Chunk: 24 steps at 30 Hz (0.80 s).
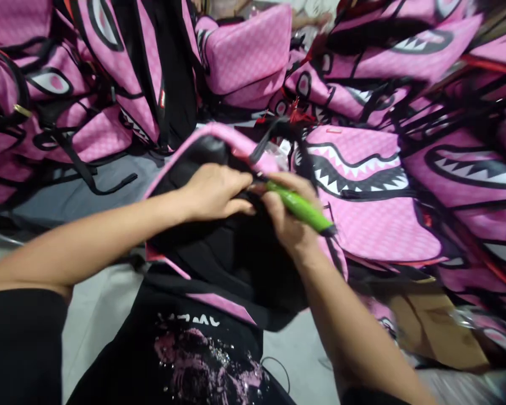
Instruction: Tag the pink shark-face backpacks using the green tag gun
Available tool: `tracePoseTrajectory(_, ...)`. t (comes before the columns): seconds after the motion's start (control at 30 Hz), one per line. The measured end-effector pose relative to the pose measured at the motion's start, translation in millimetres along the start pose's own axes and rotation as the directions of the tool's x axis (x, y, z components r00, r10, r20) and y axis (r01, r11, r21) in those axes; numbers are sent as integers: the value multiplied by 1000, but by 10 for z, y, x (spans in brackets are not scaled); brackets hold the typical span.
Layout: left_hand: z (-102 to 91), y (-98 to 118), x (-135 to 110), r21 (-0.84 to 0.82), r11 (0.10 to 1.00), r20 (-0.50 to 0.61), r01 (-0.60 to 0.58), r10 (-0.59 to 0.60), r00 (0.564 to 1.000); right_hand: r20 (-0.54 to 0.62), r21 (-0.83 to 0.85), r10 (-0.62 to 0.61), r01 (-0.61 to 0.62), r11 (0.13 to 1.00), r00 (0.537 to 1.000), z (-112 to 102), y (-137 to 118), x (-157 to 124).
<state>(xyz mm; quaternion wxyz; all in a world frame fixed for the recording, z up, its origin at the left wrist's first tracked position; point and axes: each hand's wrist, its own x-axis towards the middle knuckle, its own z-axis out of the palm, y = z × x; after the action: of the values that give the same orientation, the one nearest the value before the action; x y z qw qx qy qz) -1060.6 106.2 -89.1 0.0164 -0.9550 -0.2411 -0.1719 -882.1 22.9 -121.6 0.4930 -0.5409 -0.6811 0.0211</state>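
A pink and black backpack [240, 253] stands tilted before me, its black padded side facing up. My left hand [217, 191] rests on its black fabric near the top, fingers closed together in a pinch at a strap or seam. In my right hand [293, 211] is a green-handled tool [299, 207] with a black butt end. Its working tip points left toward my left fingertips and is hidden among the fingers and dark fabric. A black strap [270, 138] rises from the top of the backpack.
Flat to the right lies a pink bag panel [371, 219] with a toothed-mouth print. More pink bags [248, 56] are heaped along the back and both sides. A grey surface [105, 174] shows at left, with a loose black strap over it. Brown cardboard [438, 326] sits low at right.
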Motion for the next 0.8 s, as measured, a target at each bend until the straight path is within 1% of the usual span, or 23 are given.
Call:
tracePoseTrajectory(0.07,201,27,-98,-21,997,42,-70,71,997,26,-58,-141,142,988,990,94,126,-103)
tracePoseTrajectory(0.1,287,26,-119,-21,994,71,-109,110,991,37,-85,-188,191,978,981,143,214,-154)
tracePoseTrajectory(0.13,345,17,-126,-17,990,98,-138,139,985,38,-110,-199,202,973,979,186,305,-199)
tracePoseTrajectory(0.17,368,1,-123,-11,988,102,-154,154,983,34,-132,-202,205,970,979,221,387,-235)
tracePoseTrajectory(0.2,358,-22,-111,5,988,65,-152,151,986,28,-144,-197,199,969,980,248,452,-262)
tracePoseTrajectory(0.23,322,-52,-90,30,991,-1,-128,128,992,23,-148,-196,197,969,980,269,496,-283)
tracePoseTrajectory(0.3,219,-133,-5,87,995,-131,-51,62,989,13,-151,-215,215,965,976,307,522,-318)
tracePoseTrajectory(0.33,178,-182,63,106,994,-148,-19,35,988,6,-150,-230,228,962,973,327,508,-339)
tracePoseTrajectory(0.37,156,-233,147,118,993,-114,-1,14,993,-4,-147,-246,242,959,969,347,483,-366)
tracePoseTrajectory(0.43,177,-321,338,134,991,54,16,-23,998,-12,-135,-269,265,955,963,378,417,-442)
tracePoseTrajectory(0.47,213,-350,430,148,989,128,22,-42,991,-4,-127,-271,268,955,963,383,387,-486)
tracePoseTrajectory(0.5,257,-365,509,171,985,180,31,-62,982,10,-118,-269,269,956,963,381,365,-530)
tracePoseTrajectory(0.53,300,-366,568,201,979,208,41,-83,975,25,-110,-267,268,957,963,371,353,-568)
tracePoseTrajectory(0.57,335,-354,601,232,972,215,43,-95,972,37,-103,-264,266,958,964,355,351,-597)
tracePoseTrajectory(0.63,374,-307,586,282,959,206,-8,-52,977,41,-83,-275,278,957,961,320,370,-617)
tracePoseTrajectory(0.73,362,-236,435,345,930,177,-126,68,982,52,-45,-293,295,954,955,281,403,-578)
tracePoseTrajectory(0.77,355,-220,389,363,920,178,-147,87,980,55,-36,-287,289,957,956,275,408,-557)
tracePoseTrajectory(0.8,354,-208,362,383,912,187,-148,81,979,57,-28,-273,275,961,960,270,411,-537)
